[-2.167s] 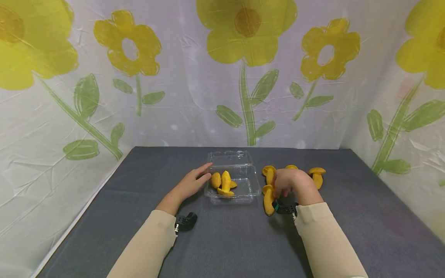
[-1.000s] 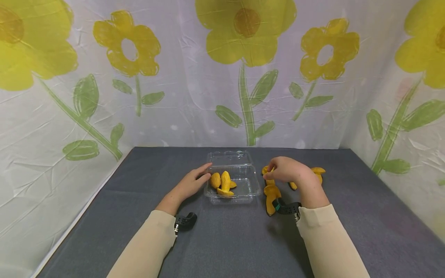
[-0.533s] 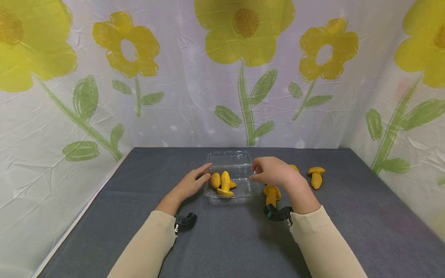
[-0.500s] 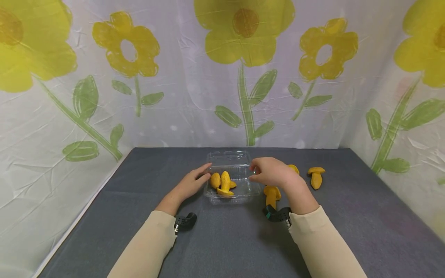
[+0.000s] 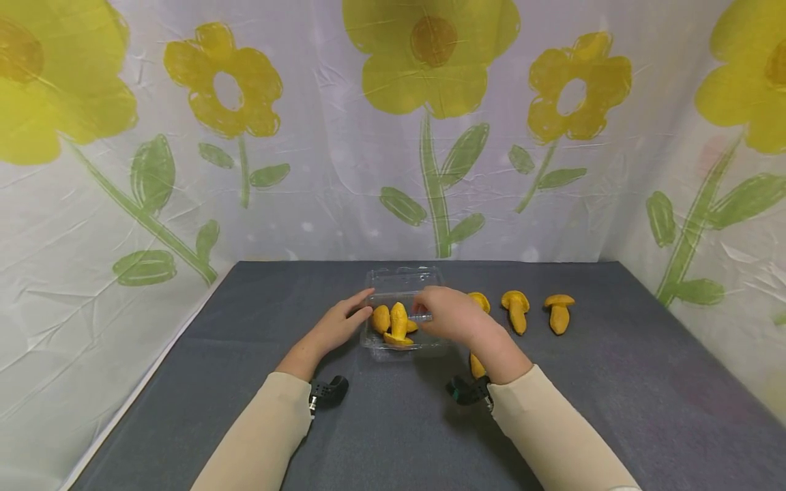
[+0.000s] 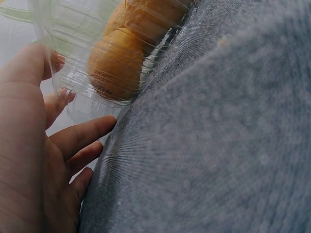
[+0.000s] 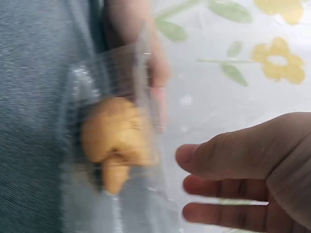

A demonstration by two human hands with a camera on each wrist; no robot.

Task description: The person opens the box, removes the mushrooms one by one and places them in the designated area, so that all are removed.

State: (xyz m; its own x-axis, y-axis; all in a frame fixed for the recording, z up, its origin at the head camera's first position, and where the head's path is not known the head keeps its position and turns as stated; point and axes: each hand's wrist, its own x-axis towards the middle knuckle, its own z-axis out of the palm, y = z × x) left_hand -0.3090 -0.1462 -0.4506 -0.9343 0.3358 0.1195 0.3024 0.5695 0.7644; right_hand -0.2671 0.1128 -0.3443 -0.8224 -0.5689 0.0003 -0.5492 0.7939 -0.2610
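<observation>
A clear plastic clamshell box (image 5: 377, 343) stands at the table's middle with its lid (image 5: 405, 278) folded back. Inside it lie yellow mushrooms, one (image 5: 399, 324) with its stem pointing away and a rounded one (image 5: 381, 318) to its left. My left hand (image 5: 331, 329) lies at the box's left side, fingers extended, fingertips at the clear wall in the left wrist view. Over the right part of the box is my right hand (image 5: 451, 315). In the right wrist view its thumb and fingers reach forward, apart, with nothing between them. Whether they touch the box I cannot tell.
Right of the box lie more mushrooms: one (image 5: 516, 310), another (image 5: 559, 314) farther right, and two partly covered by my right hand and wrist, the upper (image 5: 480, 301) and the lower (image 5: 476, 366). A dark cloth (image 5: 393, 436) covers the table; a flowered curtain (image 5: 319, 204) hangs behind.
My right hand has moved left from above the loose mushrooms to over the box, uncovering the two right-hand mushrooms. The left hand and the mushrooms in the box have stayed in place.
</observation>
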